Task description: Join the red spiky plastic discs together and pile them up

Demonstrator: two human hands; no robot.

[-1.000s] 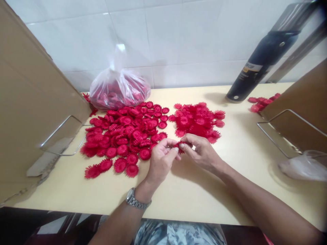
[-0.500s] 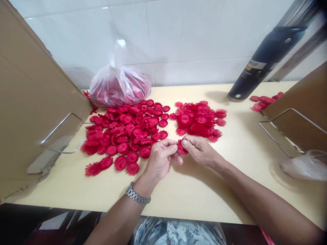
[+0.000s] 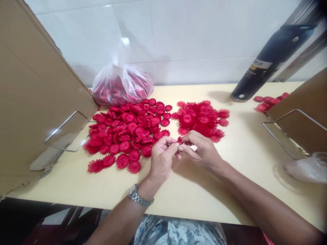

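Between my fingertips is a small red piece with a notched edge, like a fabric or paper flower [image 3: 179, 140], mostly covered by my fingers. My left hand [image 3: 164, 154] pinches it from the left, thumb against fingers. From the other side my right hand [image 3: 200, 149] grips it between thumb and forefinger. Behind my left hand spreads a large pile of thicker red flowers [image 3: 127, 127]. A smaller pile of flatter, fringed red flowers [image 3: 201, 119] lies just beyond my right hand.
A tied plastic bag [image 3: 122, 85] of red pieces stands against the tiled wall. Cardboard sheets [image 3: 38, 85] with wire stands [image 3: 67, 132] flank the table [image 3: 178, 190]. At the back right is a dark bottle [image 3: 265, 64]; a crumpled clear bag [image 3: 309, 168] lies at the right.
The fingers of both hands have closed in over the flower, so less of it shows. My right fingers have bent further around it. The view has shifted slightly.
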